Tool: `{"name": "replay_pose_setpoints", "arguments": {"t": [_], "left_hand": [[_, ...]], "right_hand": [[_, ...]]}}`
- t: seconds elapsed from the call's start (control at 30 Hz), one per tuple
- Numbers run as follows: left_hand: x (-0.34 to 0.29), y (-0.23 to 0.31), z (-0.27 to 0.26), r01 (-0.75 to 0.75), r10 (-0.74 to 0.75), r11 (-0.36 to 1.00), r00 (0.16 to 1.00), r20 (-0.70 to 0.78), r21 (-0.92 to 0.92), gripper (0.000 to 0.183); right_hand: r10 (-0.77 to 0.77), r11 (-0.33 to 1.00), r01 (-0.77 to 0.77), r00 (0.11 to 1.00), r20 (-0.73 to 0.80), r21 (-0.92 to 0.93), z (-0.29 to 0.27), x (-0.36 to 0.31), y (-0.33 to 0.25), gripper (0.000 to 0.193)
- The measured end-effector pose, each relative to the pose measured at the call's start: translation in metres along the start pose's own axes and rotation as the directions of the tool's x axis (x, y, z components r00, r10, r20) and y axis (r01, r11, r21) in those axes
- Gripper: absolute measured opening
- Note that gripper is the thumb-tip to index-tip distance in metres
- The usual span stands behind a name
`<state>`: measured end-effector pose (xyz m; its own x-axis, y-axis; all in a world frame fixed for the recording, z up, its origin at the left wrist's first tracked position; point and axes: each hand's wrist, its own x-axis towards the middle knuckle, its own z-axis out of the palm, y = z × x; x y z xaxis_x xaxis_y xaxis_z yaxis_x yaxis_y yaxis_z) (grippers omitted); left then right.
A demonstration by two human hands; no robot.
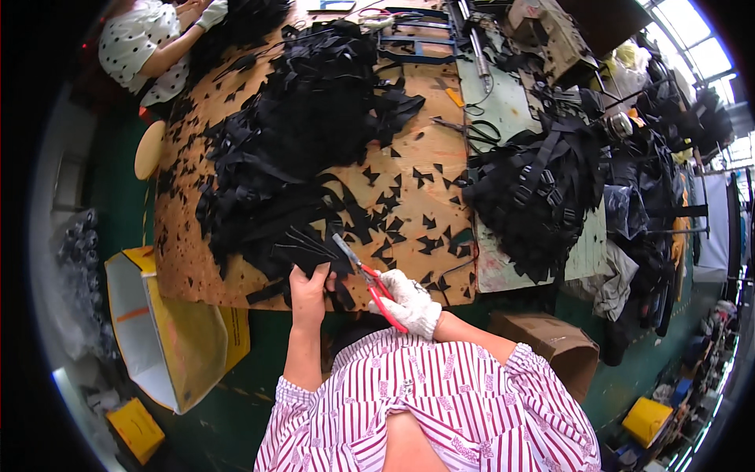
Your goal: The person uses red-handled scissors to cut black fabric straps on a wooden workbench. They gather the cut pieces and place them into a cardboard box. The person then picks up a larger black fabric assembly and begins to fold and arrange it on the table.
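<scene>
I'm pinching black fabric [305,253] left-handed [309,299], gripping red-handled plier-type tool [367,272] in my gloved right hand [410,304]; keeping cloth taut should help.

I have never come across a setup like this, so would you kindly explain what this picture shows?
There is no machine here: a camera on a person's head looks down at their own hands, and its very wide lens bends straight edges. The left hand is bare and holds a piece of black cloth. The right hand, in a white glove, grips a red-handled tool. On the wooden table lie a large black heap and scattered small black scraps. At the upper left, another person in a spotted top stands or sits; I can't tell which.
</scene>
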<state>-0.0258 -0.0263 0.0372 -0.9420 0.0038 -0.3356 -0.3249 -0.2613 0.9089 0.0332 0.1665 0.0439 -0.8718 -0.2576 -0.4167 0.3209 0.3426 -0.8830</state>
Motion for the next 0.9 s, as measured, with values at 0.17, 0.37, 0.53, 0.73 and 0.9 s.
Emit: {"name": "replay_pose_setpoints", "arguments": {"t": [0.17,0.37,0.53,0.73,0.9], "left_hand": [[-0.006,0.006,0.007,-0.039,0.014,0.975,0.993,0.116,0.217,0.003],[-0.010,0.003,0.009,-0.032,0.024,0.965,0.999,0.037,0.260,0.002],[-0.008,-0.001,-0.002,-0.007,-0.001,0.952,1.000,0.025,0.305,0.004],[-0.013,-0.012,-0.005,-0.044,0.017,0.972,0.993,0.115,0.232,0.004],[-0.014,-0.010,-0.005,-0.003,-0.010,0.989,0.996,0.088,0.148,0.007]], "right_hand": [[-0.127,0.972,0.114,0.990,-0.052,-0.204,-0.005,0.006,0.014,0.067],[-0.077,0.992,0.065,0.992,-0.104,-0.109,0.004,0.006,0.024,0.057],[-0.074,0.995,0.068,0.994,-0.075,-0.075,0.007,0.001,0.024,0.055],[0.015,0.999,-0.017,0.999,-0.048,-0.045,0.006,0.011,0.019,0.050],[0.160,0.949,-0.158,0.987,0.014,0.272,0.009,0.002,0.007,0.039]]}}
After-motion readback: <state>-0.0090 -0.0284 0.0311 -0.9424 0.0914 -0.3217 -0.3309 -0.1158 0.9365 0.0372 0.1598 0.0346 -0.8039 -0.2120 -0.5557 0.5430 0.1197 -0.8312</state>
